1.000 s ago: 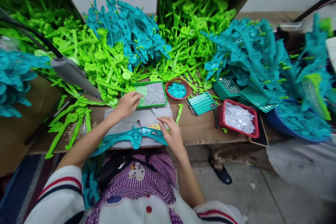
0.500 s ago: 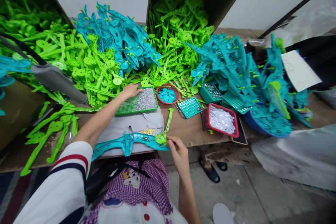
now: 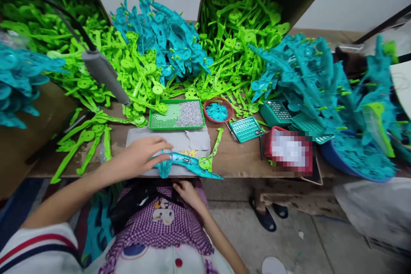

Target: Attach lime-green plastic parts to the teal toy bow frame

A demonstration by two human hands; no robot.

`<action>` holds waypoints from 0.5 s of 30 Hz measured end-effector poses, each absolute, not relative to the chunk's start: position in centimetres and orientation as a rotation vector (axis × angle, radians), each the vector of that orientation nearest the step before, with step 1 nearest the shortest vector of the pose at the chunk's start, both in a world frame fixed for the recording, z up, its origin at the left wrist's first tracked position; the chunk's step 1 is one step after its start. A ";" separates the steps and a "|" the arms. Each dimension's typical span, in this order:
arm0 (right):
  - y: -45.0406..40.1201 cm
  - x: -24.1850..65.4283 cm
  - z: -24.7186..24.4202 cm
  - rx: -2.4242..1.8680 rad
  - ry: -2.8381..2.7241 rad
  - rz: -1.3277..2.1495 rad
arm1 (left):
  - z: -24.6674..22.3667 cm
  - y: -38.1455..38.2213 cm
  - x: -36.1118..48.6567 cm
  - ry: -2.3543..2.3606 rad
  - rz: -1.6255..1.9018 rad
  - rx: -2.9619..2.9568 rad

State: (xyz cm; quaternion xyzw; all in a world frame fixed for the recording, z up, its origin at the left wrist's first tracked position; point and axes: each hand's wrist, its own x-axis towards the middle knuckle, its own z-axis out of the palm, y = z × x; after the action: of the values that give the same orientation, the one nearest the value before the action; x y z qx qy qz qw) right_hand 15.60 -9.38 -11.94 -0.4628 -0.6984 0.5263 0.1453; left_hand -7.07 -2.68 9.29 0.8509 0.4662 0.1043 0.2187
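A long blue plastic half-shell [image 3: 189, 163] lies along the table's front edge, with thin dark wires and a small dark part inside it. My left hand [image 3: 144, 154] lies across its left portion and hides it, fingers stretched out and slightly apart. I cannot tell how firmly it touches the shell. A lime-green arm-shaped piece [image 3: 207, 160] sits on the shell's right part and points up. My right hand [image 3: 189, 195] is low at the table edge, against the purple checked apron [image 3: 180, 222]; its fingers are bent and partly hidden.
Behind the shell stands a green tray [image 3: 160, 127] of small metal screws. To its right are a red basket [image 3: 231, 115] of blue pieces, a teal tray [image 3: 246, 129] and a red bin [image 3: 272, 154]. A grey screwdriver [image 3: 104, 75] hangs left. Heaps of green parts [image 3: 128, 68] rise behind.
My left hand has left the screw tray and come down over the shell. My right hand has moved from the shell's right end to the apron. The view has shifted left.
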 end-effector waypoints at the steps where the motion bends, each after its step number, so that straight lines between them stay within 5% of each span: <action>1: -9.0 15.5 -12.2 -1.346 -2.081 1.454 | 9.0 -4.9 -8.0 1.301 0.287 2.283; 8: -7.2 13.0 -13.9 -1.322 -2.457 1.181 | 3.9 -12.9 -10.2 1.373 0.101 2.036; 15: -5.3 7.8 -17.3 -1.223 -2.553 1.092 | -6.3 -15.1 -10.5 1.335 -0.246 1.970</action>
State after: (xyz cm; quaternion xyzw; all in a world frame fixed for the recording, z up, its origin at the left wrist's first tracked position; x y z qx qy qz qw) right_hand 7.82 -5.34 -17.34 -0.4025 -0.8402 0.3594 0.0538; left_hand -10.54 -15.11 -6.31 0.7665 0.5192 -0.0956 0.3659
